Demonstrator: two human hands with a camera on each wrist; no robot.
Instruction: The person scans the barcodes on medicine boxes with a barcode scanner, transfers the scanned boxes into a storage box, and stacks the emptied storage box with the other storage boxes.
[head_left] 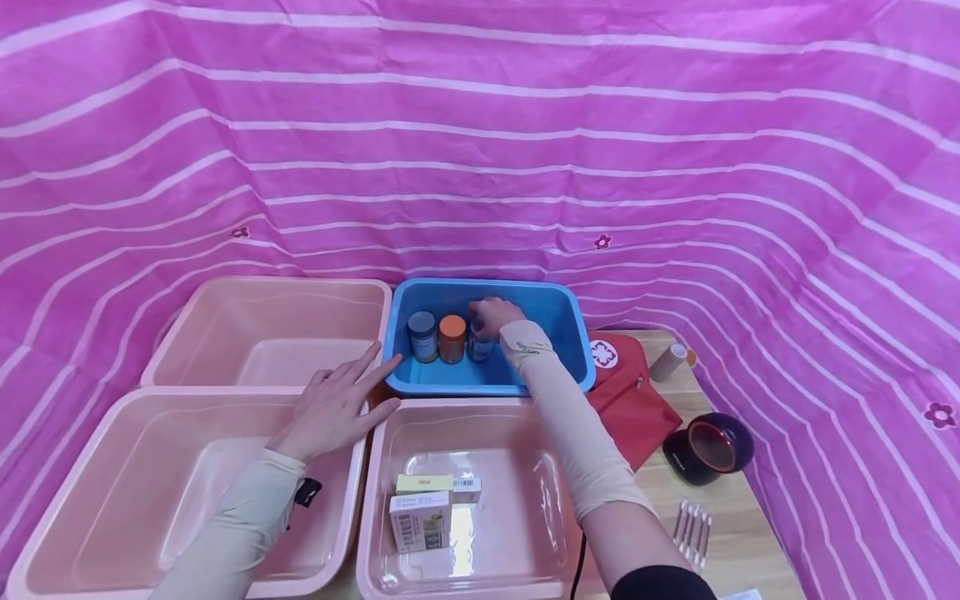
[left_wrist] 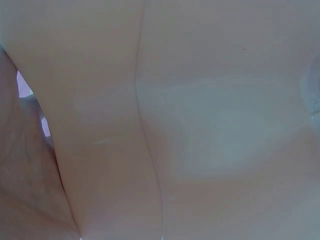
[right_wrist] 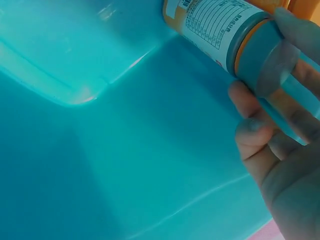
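Note:
In the blue basin [head_left: 405, 379], my right hand [head_left: 497, 317] grips a labelled jar [head_left: 479, 348] by its lid. The right wrist view shows that jar's white label [right_wrist: 217, 27] and grey lid [right_wrist: 260, 57], with thumb and fingers around the lid. To its left stand an orange-lidded jar [head_left: 452, 340] and a grey-lidded jar [head_left: 423, 337]. My left hand [head_left: 333, 408] has its fingers spread over the pink bins' rims, fingertips at the blue basin's near left corner. Its palm [left_wrist: 25, 165] shows at the edge of the left wrist view.
Small boxes [head_left: 422, 521] stand in the near middle pink bin [head_left: 517, 533]. Two more pink bins [head_left: 277, 292] lie left. On the right are a red pouch [head_left: 633, 408], a white cylinder [head_left: 667, 363], a black round object [head_left: 708, 450] and several thin sticks [head_left: 692, 533]. Striped pink cloth [head_left: 480, 150] hangs behind.

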